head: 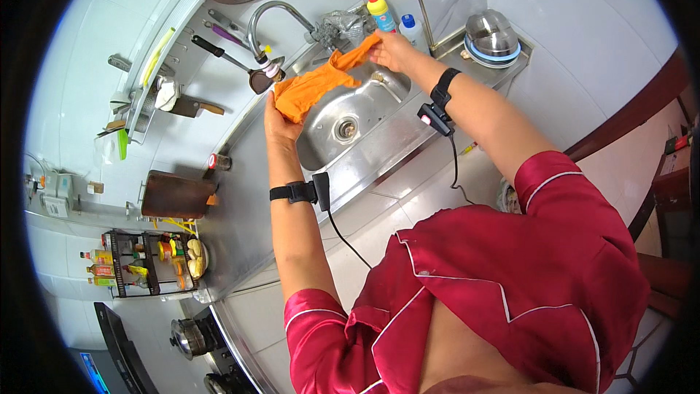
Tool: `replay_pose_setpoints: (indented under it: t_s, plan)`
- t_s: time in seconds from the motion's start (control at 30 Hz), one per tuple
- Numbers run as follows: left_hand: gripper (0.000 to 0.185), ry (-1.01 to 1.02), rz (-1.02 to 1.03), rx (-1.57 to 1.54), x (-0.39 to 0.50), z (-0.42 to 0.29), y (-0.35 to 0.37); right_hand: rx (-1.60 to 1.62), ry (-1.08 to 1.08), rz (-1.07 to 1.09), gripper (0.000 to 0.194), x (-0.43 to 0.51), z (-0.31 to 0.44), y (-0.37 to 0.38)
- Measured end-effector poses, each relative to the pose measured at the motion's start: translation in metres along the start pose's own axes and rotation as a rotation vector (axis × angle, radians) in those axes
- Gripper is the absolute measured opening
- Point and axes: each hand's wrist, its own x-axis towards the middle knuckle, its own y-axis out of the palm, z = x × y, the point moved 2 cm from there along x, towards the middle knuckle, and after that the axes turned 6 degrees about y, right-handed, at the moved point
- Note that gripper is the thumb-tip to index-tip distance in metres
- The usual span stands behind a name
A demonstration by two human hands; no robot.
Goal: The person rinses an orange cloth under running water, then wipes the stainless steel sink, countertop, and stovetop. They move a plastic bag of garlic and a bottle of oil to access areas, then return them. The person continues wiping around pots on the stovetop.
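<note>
An orange cloth (314,87) stretches between my two hands above the stainless steel sink (328,145). My left hand (281,120) grips its wide, crumpled end, beside the spout of the faucet (257,24). At the cloth's narrow, twisted end, my right hand (391,50) pinches it near the sink's back right. Part of the cloth's lower edge hangs loose. A drain strainer (346,129) shows in the basin below, and a light-coloured brush-like item (378,77) lies at the basin's right.
Behind the sink stand a yellow bottle with a red cap (381,10) and a white bottle with a blue cap (411,30). Stacked plates (492,57) sit at the right. A cleaver (188,107) and a spatula (260,81) hang on the left wall, near a cutting board (178,194).
</note>
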Motion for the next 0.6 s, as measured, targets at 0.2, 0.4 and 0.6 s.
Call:
replay_pose_setpoints:
  t_s: [0.2, 0.4, 0.6]
  plan:
    - [0.050, 0.029, -0.154, 0.658, 0.009, -0.024, -0.044, -0.129, -0.312, 0.203, 0.031, -0.041, 0.029, 0.048]
    - [0.029, -0.080, -0.308, 1.780, 0.025, 0.001, -0.077, -0.082, -0.325, 0.675, 0.041, -0.072, 0.040, 0.137]
    - [0.039, 0.171, 0.023, 0.495, 0.028, 0.016, -0.021, -0.011, -0.064, 1.003, 0.031, -0.086, 0.043, 0.182]
